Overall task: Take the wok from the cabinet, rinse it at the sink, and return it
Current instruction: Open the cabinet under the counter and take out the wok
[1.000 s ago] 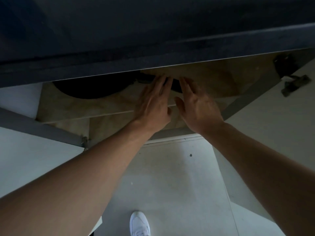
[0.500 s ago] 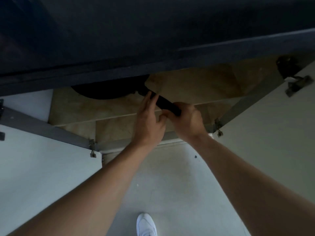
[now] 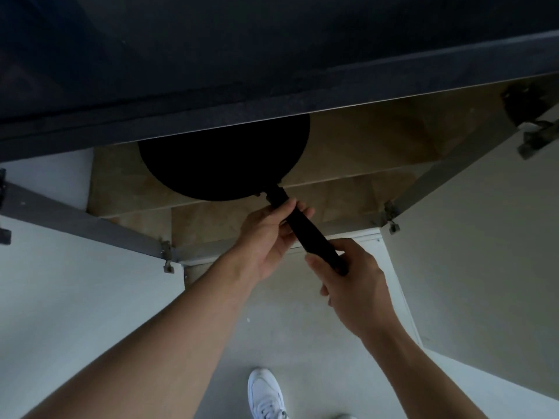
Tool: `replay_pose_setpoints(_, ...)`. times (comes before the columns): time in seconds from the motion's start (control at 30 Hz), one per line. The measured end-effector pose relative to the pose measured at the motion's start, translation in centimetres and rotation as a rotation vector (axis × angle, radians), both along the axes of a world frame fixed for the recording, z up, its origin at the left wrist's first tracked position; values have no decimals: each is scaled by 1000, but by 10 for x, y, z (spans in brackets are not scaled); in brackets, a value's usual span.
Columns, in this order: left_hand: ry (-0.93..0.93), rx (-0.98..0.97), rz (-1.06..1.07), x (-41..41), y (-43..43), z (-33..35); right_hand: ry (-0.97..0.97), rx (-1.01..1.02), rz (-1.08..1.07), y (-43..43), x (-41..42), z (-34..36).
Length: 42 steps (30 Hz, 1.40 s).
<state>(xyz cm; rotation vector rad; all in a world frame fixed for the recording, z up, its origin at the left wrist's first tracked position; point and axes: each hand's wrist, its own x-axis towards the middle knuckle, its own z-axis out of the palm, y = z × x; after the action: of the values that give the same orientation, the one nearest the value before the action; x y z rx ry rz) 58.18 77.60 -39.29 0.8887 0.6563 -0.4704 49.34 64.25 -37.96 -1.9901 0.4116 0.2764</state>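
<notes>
Dark speckled stone tabletop (image 3: 272, 86) overhangs the top. Below it is an open cabinet (image 3: 438, 176) w/ beige wood-look shelves (image 3: 363, 146). A white left door (image 3: 75, 297) & white right door (image 3: 484, 252) are swung out. Pale grey floor (image 3: 287, 328), one white shoe (image 3: 266, 394). The round black wok (image 3: 223, 158) is at upper-shelf level, far part hidden under the tabletop, near rim past the shelf edge. Its long black handle (image 3: 302, 228) runs diagonally, down-right toward the person. Left hand (image 3: 269, 234) grips the handle nr the bowl; right hand (image 3: 354, 282) is clenched round its end.
</notes>
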Motion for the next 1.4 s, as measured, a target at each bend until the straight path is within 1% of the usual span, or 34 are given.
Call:
replay_pose_setpoints(0.07,9,-33,-7,-5,1,-4,114,0,59,-5,2,-1)
replay_pose_setpoints(0.13,12,-34,-8,-9,5,-6,225,61,124,-7,12,0)
replay_pose_setpoints(0.23,29,-52,0,-14,10,-6,381,318,162,4,34,7)
replay_pose_setpoints(0.3,46,-35,-29,-16,13,-8,450,470,155,15,50,11)
replay_pose_setpoints(0.33,46,-19,-58,-18,15,-9,475,515,159,20,56,12)
replay_pose_setpoints(0.4,40,-5,-108,-22,20,-10,510,542,200,26,62,11)
replay_pose_setpoints(0.47,24,-4,-138,-22,25,-9,503,543,224,30,60,9)
replay_pose_setpoints(0.57,4,5,-171,-16,26,-5,432,474,153,35,48,6)
replay_pose_setpoints(0.8,79,-38,-147,-32,15,-7,332,426,90,35,11,-4)
replay_pose_setpoints(0.97,98,-16,-188,-59,7,-4,251,282,98,30,-23,-2)
replay_pose_setpoints(1.07,91,-1,-230,-83,1,2,267,240,66,26,-46,10)
replay_pose_setpoints(1.17,121,-15,-241,-112,-7,15,289,209,35,21,-75,27)
replay_pose_setpoints(1.4,184,2,-289,-181,-22,62,323,130,-19,13,-149,70)
